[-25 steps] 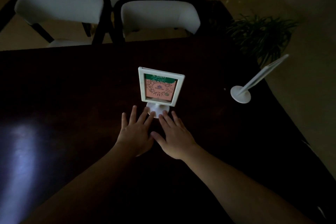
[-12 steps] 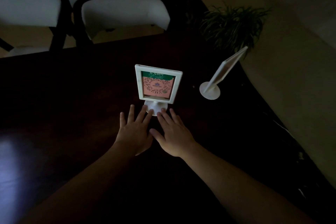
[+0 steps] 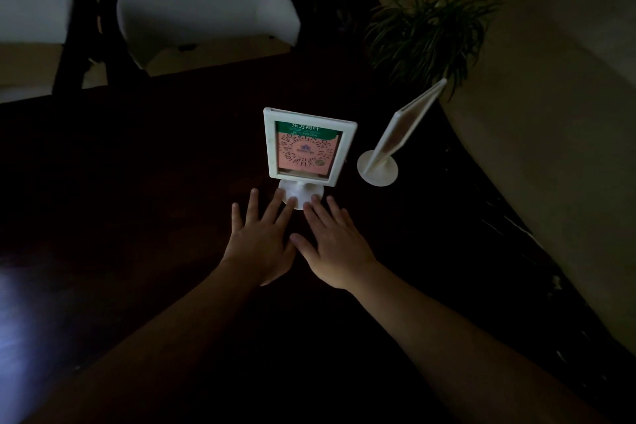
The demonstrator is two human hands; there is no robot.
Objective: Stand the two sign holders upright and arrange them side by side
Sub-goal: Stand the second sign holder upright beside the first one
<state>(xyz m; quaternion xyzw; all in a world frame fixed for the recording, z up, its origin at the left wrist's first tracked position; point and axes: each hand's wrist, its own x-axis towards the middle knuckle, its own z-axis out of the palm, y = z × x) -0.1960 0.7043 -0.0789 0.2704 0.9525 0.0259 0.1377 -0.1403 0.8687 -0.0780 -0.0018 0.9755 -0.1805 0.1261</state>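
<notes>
A white-framed sign holder (image 3: 307, 147) with a pink and green card stands upright on the dark table (image 3: 137, 182), facing me. My left hand (image 3: 261, 241) and my right hand (image 3: 332, 244) lie flat on the table just in front of it, fingers spread, with the fingertips of both touching its round white base (image 3: 302, 194). Neither hand grips anything. A second white sign holder (image 3: 401, 136) stands on its round base to the right, turned edge-on to me, a short gap from the first.
Two white-cushioned chairs with black frames (image 3: 206, 17) stand behind the table's far edge. A potted plant (image 3: 426, 34) sits on the floor beyond the table's curved right edge (image 3: 516, 227). A light glare marks the tabletop at the left (image 3: 17, 320).
The view has swung to the right, so the second sign holder now appears closer to the first. My hands stay flat at the first holder's base.
</notes>
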